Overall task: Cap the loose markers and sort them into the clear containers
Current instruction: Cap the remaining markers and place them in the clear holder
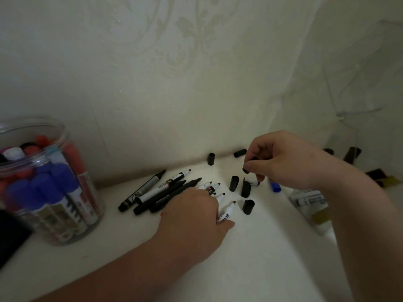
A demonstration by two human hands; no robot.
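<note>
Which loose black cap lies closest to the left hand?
The black cap nearest the camera, right of the left hand; the others lie farther back toward the wall.

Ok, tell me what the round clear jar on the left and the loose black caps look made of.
Round clear jar: likely clear plastic, glossy; markers show through its wall and the rim catches light, though glass is possible. Loose black caps: probably moulded plastic, satin, with only faint highlights.

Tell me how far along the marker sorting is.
Partly done. The clear jar already holds capped blue and red markers. In hand: the left hand grips an uncapped marker, the right hand pinches a black cap. Left: the pile of uncapped black markers and loose black caps.
</note>
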